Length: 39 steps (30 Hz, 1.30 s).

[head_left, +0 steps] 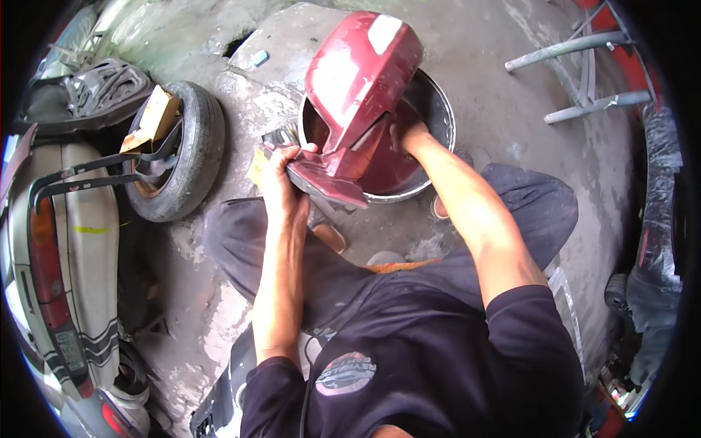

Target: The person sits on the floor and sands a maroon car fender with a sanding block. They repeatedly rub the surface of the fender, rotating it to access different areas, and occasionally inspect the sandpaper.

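Your dark shirt (438, 358), with a round pale print on the chest, fills the bottom of the view, your dark trousers (537, 201) spreading out above it. Your left hand (281, 171) is closed on the near, narrow end of the red mirror (358, 84), thumb on top — its other fingers are mostly hidden. Your right hand (409, 136) reaches to the mirror's right side over the bucket (447, 113); its fingertips are out of sight, so I cannot tell how far it is closed, or whether it grips or merely touches.

Between those hands the mirror sits tilted over the bucket's mouth, its large shell reaching past the far rim, a pale window near the top. Black inside with a light rim, the bucket stands on the grey floor (504, 124) beyond your lap.

Farther left you have a tyre (208, 150) with a yellow box (159, 113) against it. A small blue scrap (261, 58) lies beyond — and grey metal legs (566, 52) jut in at upper right.
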{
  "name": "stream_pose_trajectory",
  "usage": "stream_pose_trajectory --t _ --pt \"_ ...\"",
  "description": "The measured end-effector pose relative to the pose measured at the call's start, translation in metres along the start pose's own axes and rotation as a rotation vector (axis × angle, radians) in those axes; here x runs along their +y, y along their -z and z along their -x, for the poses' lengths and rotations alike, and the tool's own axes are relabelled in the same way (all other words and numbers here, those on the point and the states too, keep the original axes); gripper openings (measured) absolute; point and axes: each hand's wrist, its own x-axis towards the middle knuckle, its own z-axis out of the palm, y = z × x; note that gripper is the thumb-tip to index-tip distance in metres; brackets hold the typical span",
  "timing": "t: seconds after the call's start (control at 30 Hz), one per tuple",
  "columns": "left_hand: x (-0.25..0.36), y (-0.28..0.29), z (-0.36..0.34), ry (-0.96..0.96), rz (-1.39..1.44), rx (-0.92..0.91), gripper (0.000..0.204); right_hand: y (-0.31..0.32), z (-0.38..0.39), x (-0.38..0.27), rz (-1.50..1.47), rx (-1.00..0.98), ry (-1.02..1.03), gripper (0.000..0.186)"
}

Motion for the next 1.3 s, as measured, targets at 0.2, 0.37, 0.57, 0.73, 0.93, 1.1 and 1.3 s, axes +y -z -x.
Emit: stream_pose_trajectory --t 0.2,0.37,0.57,0.73,0.93,1.1,1.3 --pt "-0.001 -0.007 0.005 -0.062 -0.056 0.050 0.031 0.049 0.019 -0.043 0.438 -0.344 -0.164 0.060" --pt "-0.003 0.004 -0.004 0.018 -0.045 -0.009 0.033 0.131 0.122 -0.060 -0.051 0.101 -0.087 0.044" --pt "-0.008 -0.024 0.015 -0.114 -0.127 0.052 0.055 0.130 0.123 -0.080 -0.127 0.629 0.423 0.043" --pt "-0.006 -0.028 0.013 -0.262 -0.179 0.011 0.073 0.125 0.089 -0.093 0.161 0.651 0.689 0.046" --pt "0.003 -0.013 0.001 -0.292 -0.139 -0.040 0.075 0.096 0.084 -0.107 0.370 0.574 0.915 0.052" --pt "0.008 -0.024 0.001 -0.282 -0.075 -0.031 0.071 0.141 0.069 -0.081 0.394 0.521 0.931 0.049" --pt "0.010 -0.020 -0.004 -0.227 -0.080 0.002 0.070 0.098 0.065 -0.136 0.376 0.390 1.113 0.054"
